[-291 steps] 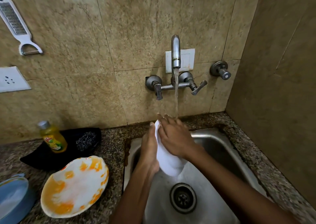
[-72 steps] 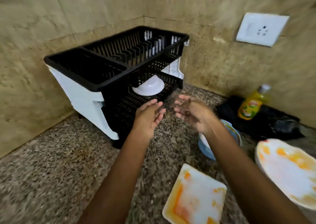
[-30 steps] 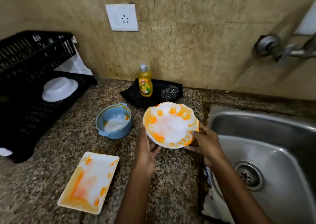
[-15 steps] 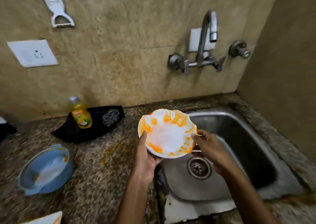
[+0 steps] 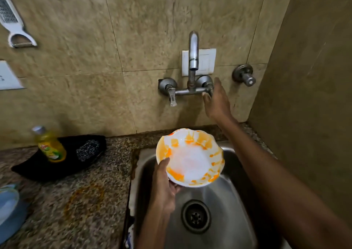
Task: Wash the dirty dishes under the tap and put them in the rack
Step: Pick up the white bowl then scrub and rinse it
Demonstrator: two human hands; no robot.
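Note:
A white scalloped bowl smeared with orange hangs over the steel sink. My left hand grips its near-left rim, thumb on the inside. My right hand is raised at the wall tap, fingers straight and touching the tap's right lever, which the hand hides. No water runs from the spout. The rack is out of view.
A yellow soap bottle and a steel scrubber sit on a black tray on the granite counter. A blue bowl shows at the left edge. A side wall stands close on the right.
My right hand let go of the bowl and rose to the tap's right lever. My left hand carried the bowl further over the sink.

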